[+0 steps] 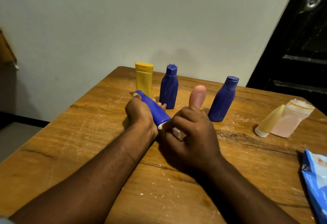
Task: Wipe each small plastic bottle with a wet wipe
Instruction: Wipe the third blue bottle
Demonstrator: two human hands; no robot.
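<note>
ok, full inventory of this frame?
held bottle: 1, blue, tilted in left hand
blue bottles: 2, blue, upright, mid-table
yellow bottle: 1, yellow, upright, back left
standing pink bottle: 1, pink, behind right hand
tube: 1, pale yellow, white cap, lying right
lying pink bottle: 1, pink, beside tube
wipe: 1, white, at held bottle's base
wipe pack: 1, blue, right edge
table: 1, wood, under everything
left hand: 1, grips held bottle
right hand: 1, holds wipe
</note>
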